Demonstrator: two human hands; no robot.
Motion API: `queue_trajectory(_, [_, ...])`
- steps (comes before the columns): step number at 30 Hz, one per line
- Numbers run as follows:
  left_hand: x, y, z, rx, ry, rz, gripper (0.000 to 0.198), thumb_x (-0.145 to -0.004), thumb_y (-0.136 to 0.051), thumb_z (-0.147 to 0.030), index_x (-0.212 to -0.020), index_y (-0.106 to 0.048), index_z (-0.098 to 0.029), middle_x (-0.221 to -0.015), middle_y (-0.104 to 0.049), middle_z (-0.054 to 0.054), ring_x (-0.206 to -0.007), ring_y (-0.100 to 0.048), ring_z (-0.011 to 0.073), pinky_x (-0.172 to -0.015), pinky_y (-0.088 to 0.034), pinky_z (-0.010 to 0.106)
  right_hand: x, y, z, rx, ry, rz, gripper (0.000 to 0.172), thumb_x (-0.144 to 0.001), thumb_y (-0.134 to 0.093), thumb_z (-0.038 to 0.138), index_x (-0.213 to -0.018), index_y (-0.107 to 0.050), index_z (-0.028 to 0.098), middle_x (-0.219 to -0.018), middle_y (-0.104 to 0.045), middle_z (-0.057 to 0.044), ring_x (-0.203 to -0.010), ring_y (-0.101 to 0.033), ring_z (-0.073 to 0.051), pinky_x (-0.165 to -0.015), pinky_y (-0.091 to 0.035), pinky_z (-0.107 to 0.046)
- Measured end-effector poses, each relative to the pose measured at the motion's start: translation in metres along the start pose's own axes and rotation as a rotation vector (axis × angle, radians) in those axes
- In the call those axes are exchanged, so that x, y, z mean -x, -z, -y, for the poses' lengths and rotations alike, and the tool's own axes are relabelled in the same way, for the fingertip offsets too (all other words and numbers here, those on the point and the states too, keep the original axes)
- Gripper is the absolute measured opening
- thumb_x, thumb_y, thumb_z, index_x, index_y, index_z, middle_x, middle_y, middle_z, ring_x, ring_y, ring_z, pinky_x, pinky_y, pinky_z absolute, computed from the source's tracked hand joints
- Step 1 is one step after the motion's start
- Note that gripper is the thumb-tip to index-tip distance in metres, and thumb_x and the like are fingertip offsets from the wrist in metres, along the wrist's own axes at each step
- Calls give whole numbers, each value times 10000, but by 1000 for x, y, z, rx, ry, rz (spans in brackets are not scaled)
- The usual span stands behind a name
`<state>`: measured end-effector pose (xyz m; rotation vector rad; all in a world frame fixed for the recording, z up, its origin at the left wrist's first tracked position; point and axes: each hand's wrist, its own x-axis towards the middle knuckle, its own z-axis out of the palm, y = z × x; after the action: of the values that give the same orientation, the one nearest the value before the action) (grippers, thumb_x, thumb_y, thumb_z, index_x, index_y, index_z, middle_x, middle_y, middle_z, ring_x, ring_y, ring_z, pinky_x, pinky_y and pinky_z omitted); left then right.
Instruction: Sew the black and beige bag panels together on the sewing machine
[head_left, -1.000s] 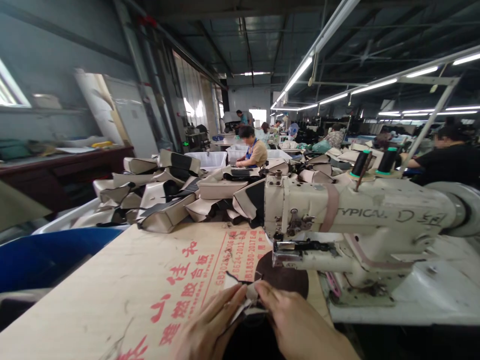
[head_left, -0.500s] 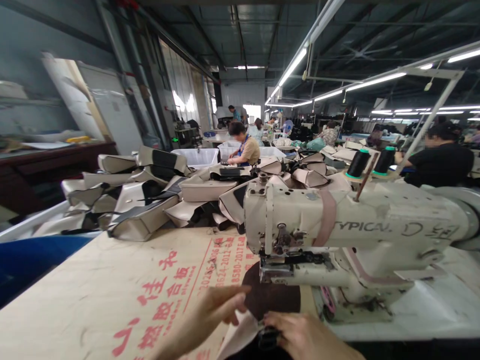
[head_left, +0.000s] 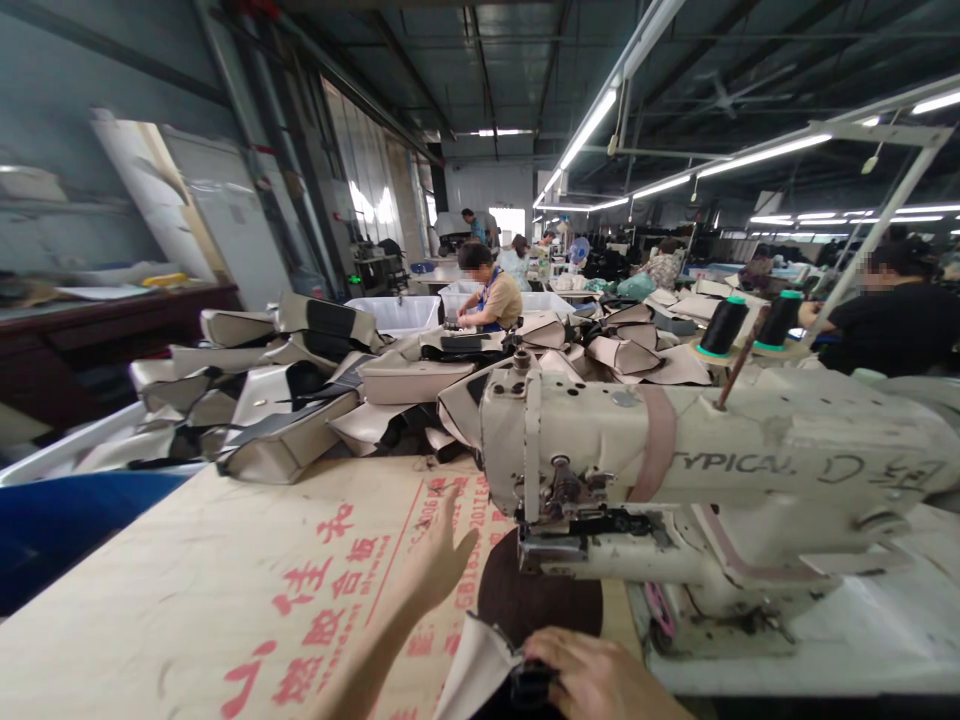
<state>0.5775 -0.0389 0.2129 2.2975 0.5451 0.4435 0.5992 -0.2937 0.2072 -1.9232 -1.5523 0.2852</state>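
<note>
My left hand is stretched out flat over the printed plywood board, fingers pointing toward the far pile, holding nothing. At the bottom edge my right hand is closed on a piece of beige and black material, just in front of the sewing machine. A dark round patch lies on the board under the machine's head.
A heap of beige and black sewn pieces lies across the far end of the board. Two black thread cones stand behind the machine. A blue bin sits at left. Other people work at benches further back.
My left hand has let go of the material and reached forward, opening flat. My right hand has dropped lower in view, still holding the piece.
</note>
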Motion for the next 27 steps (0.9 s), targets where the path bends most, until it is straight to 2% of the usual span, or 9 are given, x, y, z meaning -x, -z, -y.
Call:
queue_trajectory(2, [33, 10, -6, 74, -21, 28, 541, -837, -420, -390, -1316, -352, -148, -1198, -561, 164, -1016, -599, 230, -833, -504, 360, 2, 5, 4, -2, -15, -4, 389, -773, -471, 28, -1137, -539, 148, -1119, -599, -64, -1072, -545, -170, -968, -426, -267])
queue_trajectory(6, [105, 28, -28, 161, -47, 283, 380, -890, -354, -438, -1167, -546, -262, -1212, -585, 30, -1121, -538, 192, -978, -430, 345, 3, 17, 11, -22, 12, -29, 346, -819, -438, 63, -1131, -554, 155, -1098, -609, -60, -1054, -553, -166, -973, -425, -278])
queue_trajectory(7, [118, 30, -32, 138, -93, 323, 385, -869, -411, -454, -1201, -526, -295, -1262, -550, 11, -1164, -504, 199, -1000, -410, 356, 1, 21, 12, -18, 33, -33, 336, -841, -424, 87, -1143, -550, 163, -1106, -607, -56, -1062, -548, -164, -981, -418, -282])
queue_trajectory(9, [135, 29, -35, 58, -185, 312, 494, -807, -535, -455, -1279, -455, -332, -1331, -485, 3, -1220, -447, 223, -1029, -372, 388, -3, 27, 13, -4, 63, -31, 324, -884, -395, 144, -1176, -533, 178, -1144, -592, -52, -1093, -529, -164, -1000, -398, -292])
queue_trajectory(13, [129, 20, -39, -28, -229, 212, 339, -863, -471, -396, -1179, -570, -324, -1220, -581, 2, -1125, -535, 200, -1003, -414, 346, -12, 34, 7, -37, 77, 19, 319, -903, -382, 183, -1190, -520, 209, -1132, -601, -29, -1063, -553, -153, -955, -433, -273])
queue_trajectory(17, [111, 22, -53, 25, -284, 319, 277, -890, -437, -356, -1091, -625, -324, -1137, -624, -29, -1036, -580, 152, -933, -457, 248, -11, 32, -1, -28, 76, 16, 343, -906, -361, 184, -1223, -489, 171, -1197, -564, -48, -1109, -523, -140, -985, -411, -261])
queue_trajectory(21, [105, 26, -60, 65, -328, 366, 274, -914, -392, -287, -1056, -626, -299, -1078, -637, -40, -987, -585, 116, -889, -445, 187, -4, 25, -6, 37, 92, -126, 343, -896, -365, 169, -1213, -493, 139, -1238, -523, -80, -1160, -462, -155, -1021, -374, -298])
queue_trajectory(24, [106, 27, -60, 35, -330, 387, 261, -916, -390, -294, -1065, -604, -296, -1065, -628, -38, -977, -575, 111, -872, -429, 174, -3, 19, -8, 0, 111, -231, 300, -900, -361, 169, -1158, -512, 156, -1103, -574, -76, -1036, -507, -153, -915, -440, -292])
queue_trajectory(27, [107, 27, -65, -17, -331, 403, 231, -894, -436, -355, -1050, -587, -277, -1032, -616, -18, -934, -572, 120, -820, -429, 180, -4, 13, -11, -20, 147, -266, 251, -906, -345, 170, -1078, -528, 170, -976, -601, -59, -904, -530, -149, -800, -462, -281])
